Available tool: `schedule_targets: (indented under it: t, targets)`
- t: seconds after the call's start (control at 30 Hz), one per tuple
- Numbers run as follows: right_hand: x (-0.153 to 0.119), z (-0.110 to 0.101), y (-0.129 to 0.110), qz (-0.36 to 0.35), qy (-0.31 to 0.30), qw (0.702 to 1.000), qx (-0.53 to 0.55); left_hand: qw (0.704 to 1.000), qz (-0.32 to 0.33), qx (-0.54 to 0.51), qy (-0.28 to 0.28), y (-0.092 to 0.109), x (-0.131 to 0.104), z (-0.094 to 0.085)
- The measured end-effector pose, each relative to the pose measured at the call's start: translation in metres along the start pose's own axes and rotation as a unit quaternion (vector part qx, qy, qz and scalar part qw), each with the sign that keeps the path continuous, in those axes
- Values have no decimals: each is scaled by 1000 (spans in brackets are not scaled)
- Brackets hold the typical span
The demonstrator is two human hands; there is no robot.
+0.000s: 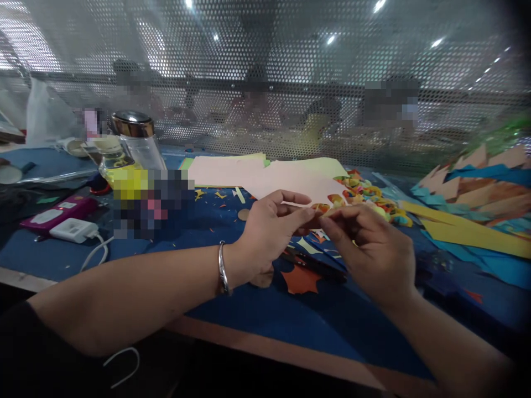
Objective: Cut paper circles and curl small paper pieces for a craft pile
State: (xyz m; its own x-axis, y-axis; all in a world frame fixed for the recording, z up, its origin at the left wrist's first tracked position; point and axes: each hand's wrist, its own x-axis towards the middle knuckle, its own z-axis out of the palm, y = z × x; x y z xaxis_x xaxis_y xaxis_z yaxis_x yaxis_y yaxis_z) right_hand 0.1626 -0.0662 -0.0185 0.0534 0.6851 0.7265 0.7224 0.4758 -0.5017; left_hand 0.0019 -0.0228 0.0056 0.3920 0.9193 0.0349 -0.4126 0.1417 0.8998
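My left hand (271,226) and my right hand (373,249) meet over the blue tabletop, thumbs and fingertips pinched together. Between them is a small piece that the fingers mostly hide; I cannot make out its kind. Just behind the fingertips lie pale pink paper sheets (286,177) and a pile of orange and yellow curled pieces (360,190). Beneath the hands are a dark long tool (317,264), an orange paper scrap (301,279) with pointed edges and a tan object (262,278), partly covered by my left hand.
At left stand a glass bottle with a shiny cap (141,141) and a bottle of yellow liquid (120,166). A magenta power strip (60,214) holds a white charger (74,230) with a cable. Yellow strips (477,229) and pointed folded papers (477,193) lie right. A perforated screen (249,72) closes the back.
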Motion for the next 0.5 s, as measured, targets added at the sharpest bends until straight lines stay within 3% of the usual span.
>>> schedule_targets:
  t: [0.17, 0.5]
  targets:
    - [1, -2, -2, 26, 1, 999, 21, 999, 7, -1, -38, -2, 1, -2]
    - [0, -1, 6, 34, -31, 998, 36, 998, -29, 40, -30, -2, 4, -2]
